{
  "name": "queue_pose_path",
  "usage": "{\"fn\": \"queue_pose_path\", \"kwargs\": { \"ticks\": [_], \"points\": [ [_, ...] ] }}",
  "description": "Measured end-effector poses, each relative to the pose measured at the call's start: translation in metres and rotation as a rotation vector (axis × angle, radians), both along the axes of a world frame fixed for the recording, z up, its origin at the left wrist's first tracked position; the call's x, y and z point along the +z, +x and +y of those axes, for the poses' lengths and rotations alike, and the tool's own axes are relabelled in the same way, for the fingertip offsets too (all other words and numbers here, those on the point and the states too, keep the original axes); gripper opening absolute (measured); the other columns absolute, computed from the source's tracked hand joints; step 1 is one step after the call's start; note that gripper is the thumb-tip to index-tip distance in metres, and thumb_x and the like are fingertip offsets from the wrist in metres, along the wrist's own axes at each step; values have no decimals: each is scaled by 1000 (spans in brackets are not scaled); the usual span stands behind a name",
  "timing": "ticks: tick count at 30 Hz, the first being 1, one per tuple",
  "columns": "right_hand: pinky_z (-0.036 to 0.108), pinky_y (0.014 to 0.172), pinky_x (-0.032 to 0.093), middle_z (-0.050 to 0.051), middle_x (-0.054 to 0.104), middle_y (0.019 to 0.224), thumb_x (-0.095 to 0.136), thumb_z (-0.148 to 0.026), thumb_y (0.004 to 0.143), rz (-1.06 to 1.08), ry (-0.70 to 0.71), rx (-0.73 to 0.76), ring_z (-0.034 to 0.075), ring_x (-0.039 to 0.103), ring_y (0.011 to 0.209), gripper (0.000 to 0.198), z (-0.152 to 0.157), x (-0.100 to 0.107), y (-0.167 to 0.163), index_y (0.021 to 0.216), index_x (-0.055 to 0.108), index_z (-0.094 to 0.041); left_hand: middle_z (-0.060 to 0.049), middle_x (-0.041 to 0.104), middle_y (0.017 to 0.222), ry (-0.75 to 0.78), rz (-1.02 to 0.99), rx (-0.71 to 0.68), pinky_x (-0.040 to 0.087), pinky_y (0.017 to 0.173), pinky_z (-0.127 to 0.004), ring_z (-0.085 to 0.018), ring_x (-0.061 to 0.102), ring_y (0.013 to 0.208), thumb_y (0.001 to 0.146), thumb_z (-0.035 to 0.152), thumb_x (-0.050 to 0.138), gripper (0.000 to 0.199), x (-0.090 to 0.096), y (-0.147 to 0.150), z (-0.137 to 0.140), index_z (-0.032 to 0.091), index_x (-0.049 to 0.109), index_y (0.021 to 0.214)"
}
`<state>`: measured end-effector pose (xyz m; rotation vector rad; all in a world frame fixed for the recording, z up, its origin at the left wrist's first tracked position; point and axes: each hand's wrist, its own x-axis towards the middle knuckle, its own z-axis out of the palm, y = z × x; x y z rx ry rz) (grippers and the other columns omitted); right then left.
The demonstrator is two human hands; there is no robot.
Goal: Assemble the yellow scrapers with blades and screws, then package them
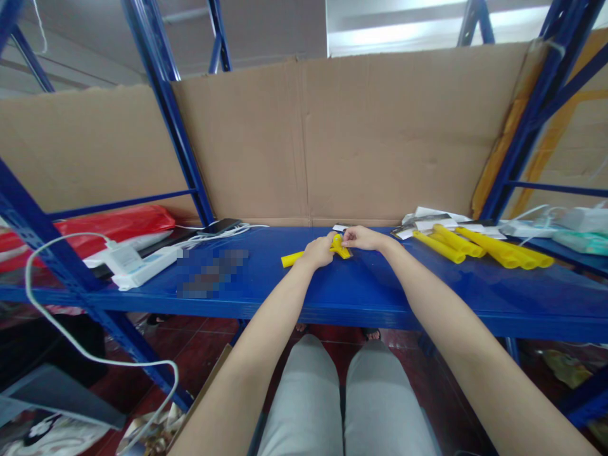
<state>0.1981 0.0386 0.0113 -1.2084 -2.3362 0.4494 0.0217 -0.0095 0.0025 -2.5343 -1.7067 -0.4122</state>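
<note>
Over the middle of the blue shelf top (266, 278), my left hand (319, 251) is closed around a yellow tube (291, 259). One end of the tube sticks out to the left of the fist. On the other side of the fist, a yellow part (341, 248) shows, creased or folded in shape. My right hand (360, 239) pinches at this yellow part with thumb and fingertips, close beside my left hand. Whether a small piece sits between those fingertips is too small to tell. Just behind the hands lies a small white and dark item (340, 227).
Several yellow tubes (439, 246) lie at the right, before white papers or packets (430, 218). At the left are a white power strip (152, 266), a dark phone (222, 227) and a red bag (118, 225). A cardboard wall (380, 139) closes the back; blue posts (175, 126) flank it.
</note>
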Motion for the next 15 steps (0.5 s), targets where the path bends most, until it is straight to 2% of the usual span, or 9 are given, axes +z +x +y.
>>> {"fn": "queue_pose_path", "kwargs": {
  "ticks": [7,15],
  "points": [
    [26,66,45,1,63,71,65,-30,73,17,-38,2,14,56,68,16,-2,1,0,71,59,-16,-10,64,119,5,-18,-1,49,87,-34,-26,61,110,85,22,53,54,0,0,0,25,37,136],
    [25,64,44,0,60,70,62,-24,72,-8,-47,9,13,54,66,10,-3,0,-3,71,54,-17,-10,64,120,13,-28,-30,47,90,-33,-25,60,113,84,19,55,55,-3,-1,4,22,38,136]
  ]
}}
